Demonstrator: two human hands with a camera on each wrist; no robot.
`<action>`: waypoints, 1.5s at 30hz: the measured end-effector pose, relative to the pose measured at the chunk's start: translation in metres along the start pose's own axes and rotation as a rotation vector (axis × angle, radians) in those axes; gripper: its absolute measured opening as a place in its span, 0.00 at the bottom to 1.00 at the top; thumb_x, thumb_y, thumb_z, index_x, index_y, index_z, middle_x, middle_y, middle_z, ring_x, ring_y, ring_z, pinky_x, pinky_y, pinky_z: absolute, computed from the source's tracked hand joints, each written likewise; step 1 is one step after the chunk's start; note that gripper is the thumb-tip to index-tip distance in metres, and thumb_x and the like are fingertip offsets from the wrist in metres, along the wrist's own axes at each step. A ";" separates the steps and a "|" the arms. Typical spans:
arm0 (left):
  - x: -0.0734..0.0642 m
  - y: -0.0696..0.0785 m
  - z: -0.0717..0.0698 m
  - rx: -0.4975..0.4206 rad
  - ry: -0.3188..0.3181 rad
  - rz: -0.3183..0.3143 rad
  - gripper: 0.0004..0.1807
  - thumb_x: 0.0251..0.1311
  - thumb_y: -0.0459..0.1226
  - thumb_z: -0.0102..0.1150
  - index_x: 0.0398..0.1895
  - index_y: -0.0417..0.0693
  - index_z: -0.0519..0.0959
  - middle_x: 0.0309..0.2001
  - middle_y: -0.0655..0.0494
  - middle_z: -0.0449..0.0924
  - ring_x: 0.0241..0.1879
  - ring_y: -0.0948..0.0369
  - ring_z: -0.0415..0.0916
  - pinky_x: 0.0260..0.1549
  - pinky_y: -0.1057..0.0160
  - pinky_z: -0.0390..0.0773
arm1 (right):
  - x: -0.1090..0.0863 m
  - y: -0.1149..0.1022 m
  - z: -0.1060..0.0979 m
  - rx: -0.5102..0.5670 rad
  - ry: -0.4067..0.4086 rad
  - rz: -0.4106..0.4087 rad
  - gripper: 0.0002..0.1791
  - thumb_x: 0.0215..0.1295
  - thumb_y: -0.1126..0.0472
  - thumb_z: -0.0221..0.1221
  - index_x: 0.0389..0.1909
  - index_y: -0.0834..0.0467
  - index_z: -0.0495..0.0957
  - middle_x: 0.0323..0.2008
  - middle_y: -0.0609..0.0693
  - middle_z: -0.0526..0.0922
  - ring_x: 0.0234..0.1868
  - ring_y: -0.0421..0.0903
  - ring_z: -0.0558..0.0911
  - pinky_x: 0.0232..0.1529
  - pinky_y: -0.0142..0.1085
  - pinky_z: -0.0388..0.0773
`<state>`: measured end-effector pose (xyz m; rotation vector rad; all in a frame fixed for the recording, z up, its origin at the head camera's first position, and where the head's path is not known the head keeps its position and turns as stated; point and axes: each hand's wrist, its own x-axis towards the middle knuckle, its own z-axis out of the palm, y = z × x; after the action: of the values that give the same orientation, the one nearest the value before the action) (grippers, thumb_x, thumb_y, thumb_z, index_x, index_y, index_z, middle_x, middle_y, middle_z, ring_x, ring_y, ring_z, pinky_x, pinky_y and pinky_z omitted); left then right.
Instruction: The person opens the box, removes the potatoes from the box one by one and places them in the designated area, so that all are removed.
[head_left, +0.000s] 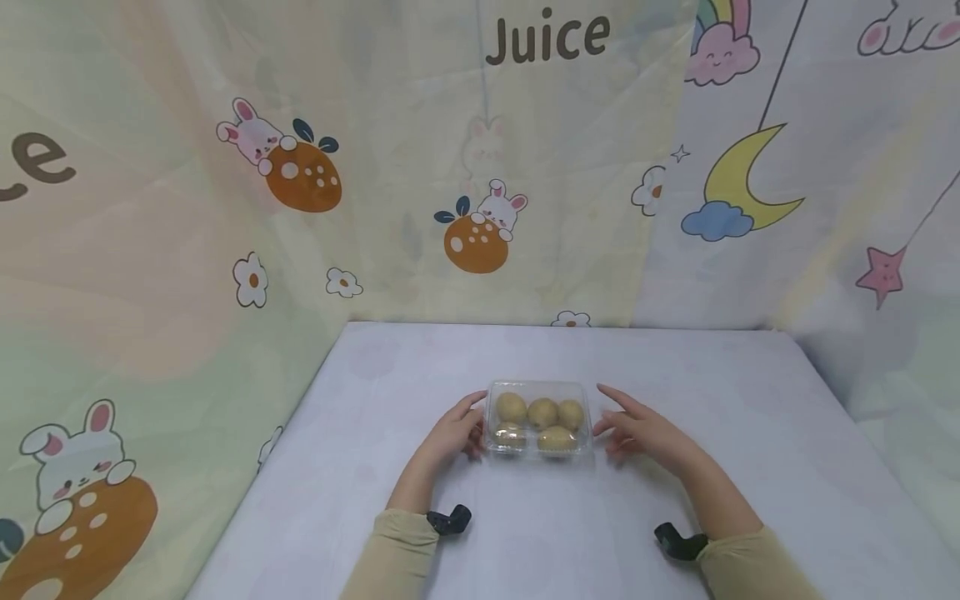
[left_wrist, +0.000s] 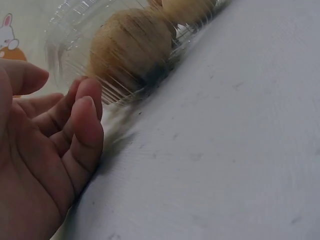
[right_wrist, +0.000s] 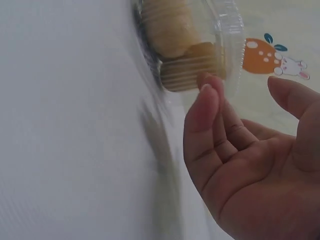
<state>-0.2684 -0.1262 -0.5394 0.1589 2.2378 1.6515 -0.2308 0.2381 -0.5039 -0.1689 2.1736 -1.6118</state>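
A clear plastic clamshell box [head_left: 537,446], its lid down, sits on the table with several round, yellow-brown fruits or potatoes [head_left: 542,413] inside. At its left end is my left hand [head_left: 459,429], fingers loosely bent and fingertips right at the box's side. My right hand [head_left: 637,429] is beside the other end, forefinger stretched out and the other fingers softly bent, a small gap from the box in the head view. In both wrist views the thumbs stand apart from the fingers, and neither hand grips the ribbed plastic wall [right_wrist: 187,72].
The table [head_left: 562,533] has a plain white cover and ends at a hanging cloth backdrop [head_left: 397,217] printed with rabbits and a moon. Black wrist mounts [head_left: 450,520] are on both forearms, by the beige sleeves [head_left: 397,554].
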 end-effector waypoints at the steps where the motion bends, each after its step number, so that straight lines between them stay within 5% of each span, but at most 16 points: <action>1: 0.000 -0.001 0.001 -0.023 -0.001 0.000 0.27 0.73 0.48 0.43 0.74 0.63 0.62 0.34 0.50 0.81 0.25 0.56 0.81 0.25 0.58 0.83 | 0.002 0.002 0.002 0.022 0.001 0.003 0.38 0.75 0.48 0.52 0.79 0.45 0.45 0.50 0.60 0.82 0.35 0.51 0.83 0.40 0.42 0.83; 12: -0.004 -0.013 0.000 -0.224 -0.164 0.035 0.38 0.65 0.37 0.53 0.77 0.66 0.55 0.34 0.55 0.74 0.30 0.59 0.78 0.33 0.61 0.82 | 0.009 0.019 0.021 0.131 -0.038 -0.007 0.41 0.73 0.54 0.54 0.79 0.42 0.42 0.26 0.49 0.75 0.25 0.45 0.75 0.30 0.37 0.77; 27: -0.010 -0.019 -0.006 -0.232 -0.312 0.120 0.43 0.66 0.29 0.49 0.79 0.65 0.46 0.38 0.58 0.73 0.36 0.60 0.77 0.42 0.60 0.80 | 0.008 0.027 0.031 0.250 -0.131 -0.069 0.49 0.72 0.57 0.56 0.79 0.41 0.31 0.29 0.45 0.77 0.25 0.40 0.75 0.30 0.33 0.77; 40: -0.017 -0.005 -0.006 -0.180 -0.287 0.104 0.46 0.62 0.32 0.54 0.79 0.68 0.47 0.38 0.58 0.70 0.33 0.60 0.71 0.37 0.63 0.76 | 0.009 0.022 0.032 0.314 -0.198 -0.147 0.49 0.73 0.64 0.52 0.79 0.47 0.27 0.29 0.43 0.76 0.25 0.38 0.73 0.29 0.30 0.76; 45: -0.011 -0.009 -0.005 -0.182 -0.247 0.085 0.42 0.64 0.33 0.49 0.79 0.67 0.48 0.36 0.58 0.70 0.32 0.60 0.73 0.38 0.61 0.78 | 0.010 0.021 0.032 0.318 -0.203 -0.152 0.49 0.73 0.65 0.51 0.79 0.48 0.26 0.29 0.43 0.76 0.25 0.38 0.73 0.30 0.30 0.76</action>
<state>-0.2588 -0.1368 -0.5440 0.3934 1.9128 1.7630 -0.2234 0.2133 -0.5339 -0.3901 1.7649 -1.9086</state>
